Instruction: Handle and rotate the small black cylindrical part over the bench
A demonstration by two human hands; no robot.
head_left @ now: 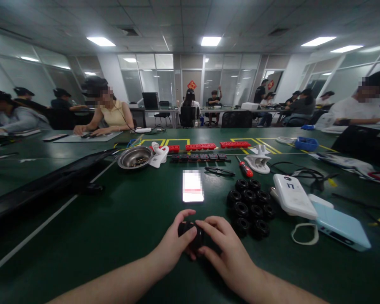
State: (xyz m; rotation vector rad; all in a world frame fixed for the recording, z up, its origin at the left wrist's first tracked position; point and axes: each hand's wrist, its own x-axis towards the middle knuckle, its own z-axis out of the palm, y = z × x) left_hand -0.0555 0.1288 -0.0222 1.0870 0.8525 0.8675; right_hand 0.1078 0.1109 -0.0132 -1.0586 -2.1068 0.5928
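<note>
Low in the middle of the head view, a round black wheel-like part is held between my two hands, a little above the green table. My left hand wraps round its left side, the thumb lying across it. On the other side my right hand has its fingertips and thumb against the part. Fingers cover much of it, so its exact shape is hidden. A pile of similar black ring-shaped wheels lies to the right of my hands. Straight ahead of them is a phone with a lit screen.
Farther back are a metal bowl with small pieces, red trays, a black strip of parts, glasses and a red screwdriver. To the right lie a white power bank and a light-blue box. People sit around.
</note>
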